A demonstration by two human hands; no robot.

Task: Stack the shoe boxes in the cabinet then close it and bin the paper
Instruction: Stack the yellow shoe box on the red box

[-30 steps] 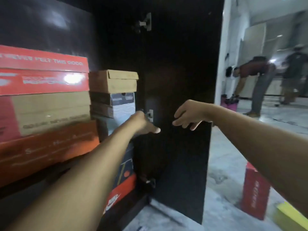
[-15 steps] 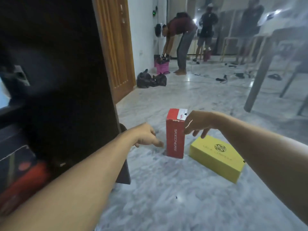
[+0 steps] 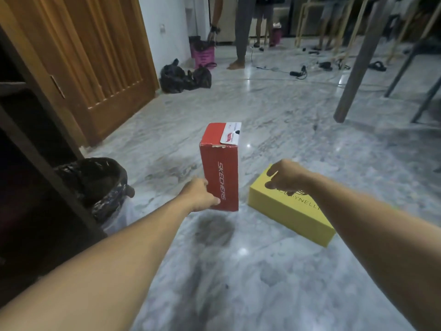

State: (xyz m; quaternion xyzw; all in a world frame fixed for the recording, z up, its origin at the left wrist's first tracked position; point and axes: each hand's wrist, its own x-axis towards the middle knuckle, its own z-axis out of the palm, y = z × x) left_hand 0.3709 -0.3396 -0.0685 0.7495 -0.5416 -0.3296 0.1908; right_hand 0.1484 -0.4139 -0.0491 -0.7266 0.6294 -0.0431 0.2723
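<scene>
A red shoe box (image 3: 220, 168) stands on end on the marble floor, with a white label on its top. My left hand (image 3: 199, 194) holds its lower left edge, the thumb lying on the front face. A yellow shoe box (image 3: 293, 213) lies flat to the right of it. My right hand (image 3: 285, 176) hovers just over the yellow box's near corner, its fingers loosely curled and holding nothing. The dark cabinet (image 3: 35, 168) is at the left edge; its inside is too dark to read.
A bin with a black liner (image 3: 95, 182) stands by the cabinet's foot. Behind it is a wooden door (image 3: 95, 56). Black bags (image 3: 183, 77) lie by the wall, a person's legs (image 3: 241, 32) stand beyond, and table legs (image 3: 358, 68) rise at the right.
My view swung from the cabinet's stacked boxes to the floor. My left hand reached the red box and took its edge; my right hand dropped from the red box's top toward the yellow box.
</scene>
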